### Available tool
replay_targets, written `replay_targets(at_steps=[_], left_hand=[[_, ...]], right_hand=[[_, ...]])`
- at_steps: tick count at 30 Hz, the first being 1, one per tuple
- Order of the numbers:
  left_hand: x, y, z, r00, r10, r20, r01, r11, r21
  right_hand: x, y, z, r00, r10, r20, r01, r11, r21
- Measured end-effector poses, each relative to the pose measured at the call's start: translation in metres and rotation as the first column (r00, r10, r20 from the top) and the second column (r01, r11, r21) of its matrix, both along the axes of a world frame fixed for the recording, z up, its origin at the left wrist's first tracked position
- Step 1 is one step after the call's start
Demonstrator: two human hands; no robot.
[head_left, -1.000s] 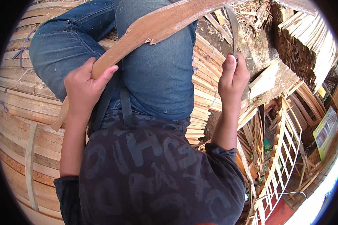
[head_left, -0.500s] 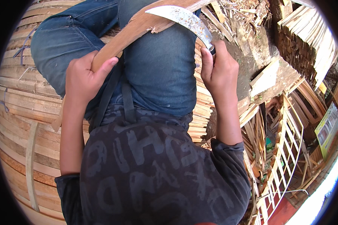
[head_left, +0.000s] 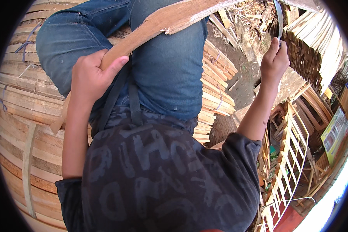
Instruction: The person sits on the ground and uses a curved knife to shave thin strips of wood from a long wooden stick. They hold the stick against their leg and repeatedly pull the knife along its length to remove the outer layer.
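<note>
My left hand [head_left: 92,75] is wrapped round the near end of a long brown wooden strip [head_left: 150,29]. The strip slants up to the right across my jeans-covered legs [head_left: 170,73] and runs out at the top edge. Its right side is pale and freshly cut, with a small curl of splinters midway. Out to the right, my right hand [head_left: 275,60] is closed on the handle of a sickle [head_left: 279,17]. Its curved blade points away from me, almost edge-on, apart from the wood; the tip is cut off by the frame.
Bundled wooden slats [head_left: 27,92] lie under and left of me, with more slat ends [head_left: 216,92] beside my right leg. Chips and offcuts [head_left: 255,15] litter the ground ahead. At right stand a stack of pale strips [head_left: 315,38], a lattice frame [head_left: 288,162] and a yellow-edged panel [head_left: 336,135].
My right hand has swung the sickle off the wood, outward to the right and forward. My left hand and the wooden strip have shifted slightly right.
</note>
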State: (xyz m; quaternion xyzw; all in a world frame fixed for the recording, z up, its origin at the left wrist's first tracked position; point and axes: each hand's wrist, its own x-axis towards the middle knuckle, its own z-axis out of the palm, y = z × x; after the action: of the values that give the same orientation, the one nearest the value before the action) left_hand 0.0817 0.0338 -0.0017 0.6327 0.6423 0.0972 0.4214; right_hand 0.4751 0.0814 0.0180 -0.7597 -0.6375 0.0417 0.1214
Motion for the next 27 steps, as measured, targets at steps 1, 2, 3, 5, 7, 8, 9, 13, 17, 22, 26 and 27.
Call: replay_targets(at_steps=[1,2,3,5,7,8,9,13,17,22,26,27], left_hand=[[0.000,0.000,0.000,1.000,-0.013,0.014,0.014,0.999,-0.040],[-0.001,0.000,0.000,0.999,-0.027,0.029,0.029,0.996,-0.079],[-0.001,0.001,0.002,0.998,-0.005,0.055,0.010,0.994,-0.106],[-0.002,0.002,0.005,0.995,0.047,0.092,-0.032,0.987,-0.156],[-0.006,0.005,0.001,0.981,0.039,0.188,-0.001,0.981,-0.195],[-0.009,0.006,0.001,0.973,0.034,0.228,0.016,0.977,-0.214],[-0.012,0.007,0.000,0.967,0.035,0.251,0.030,0.968,-0.250],[-0.016,0.013,0.001,0.951,0.039,0.308,0.069,0.941,-0.332],[-0.017,0.013,0.001,0.946,0.000,0.324,0.110,0.941,-0.320],[-0.015,0.016,0.003,0.935,0.048,0.350,0.081,0.935,-0.346],[-0.015,0.015,0.001,0.929,0.054,0.367,0.078,0.939,-0.334],[-0.015,0.015,0.001,0.926,0.053,0.375,0.081,0.939,-0.333]], right_hand=[[0.002,-0.002,0.002,0.999,-0.001,-0.050,0.001,1.000,-0.010],[-0.002,-0.007,0.002,0.996,-0.014,-0.087,0.010,0.999,-0.046],[-0.012,-0.014,0.004,0.989,0.010,-0.147,-0.017,0.999,-0.046],[-0.037,-0.029,0.003,0.964,0.074,-0.257,-0.094,0.993,-0.067],[-0.064,-0.042,0.004,0.933,0.118,-0.339,-0.163,0.981,-0.108],[-0.077,-0.047,0.003,0.914,0.134,-0.383,-0.194,0.973,-0.123],[-0.086,-0.051,0.001,0.897,0.140,-0.419,-0.211,0.969,-0.128],[-0.096,-0.056,-0.001,0.881,0.180,-0.436,-0.245,0.965,-0.096],[-0.085,-0.048,-0.007,0.913,0.260,-0.315,-0.290,0.956,-0.053],[-0.074,-0.036,-0.005,0.939,0.275,-0.207,-0.292,0.955,-0.058],[-0.065,-0.032,-0.007,0.952,0.292,-0.093,-0.297,0.954,-0.048],[-0.064,-0.028,-0.007,0.951,0.298,-0.083,-0.299,0.954,-0.007]])
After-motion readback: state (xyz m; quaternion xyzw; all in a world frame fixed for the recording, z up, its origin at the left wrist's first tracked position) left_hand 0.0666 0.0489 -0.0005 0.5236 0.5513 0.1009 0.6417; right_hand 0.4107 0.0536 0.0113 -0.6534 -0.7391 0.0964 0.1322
